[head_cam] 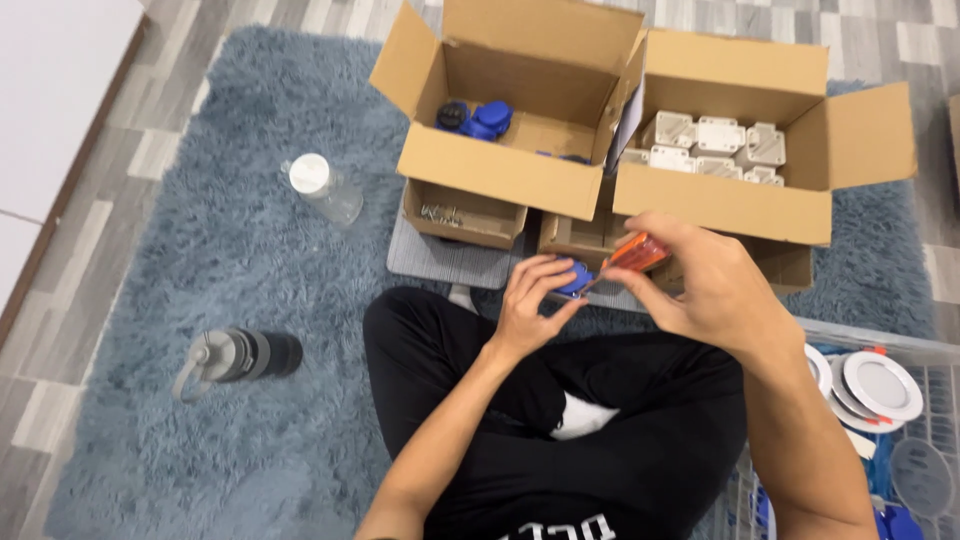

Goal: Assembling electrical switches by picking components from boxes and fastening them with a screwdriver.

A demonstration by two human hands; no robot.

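Head view: shaggy blue-grey rug (pixel 250 300) over grey plank floor (pixel 150 150).

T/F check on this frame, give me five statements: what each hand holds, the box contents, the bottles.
1. The left hand holds a small blue part. True.
2. The right hand grips an orange-handled screwdriver. True.
3. The left cardboard box holds white parts. False: it holds blue and black parts; the white parts are in the right cardboard box.
4. The dark water bottle stands upright on the rug. False: it lies on its side.
5. The clear bottle has a white cap. True.
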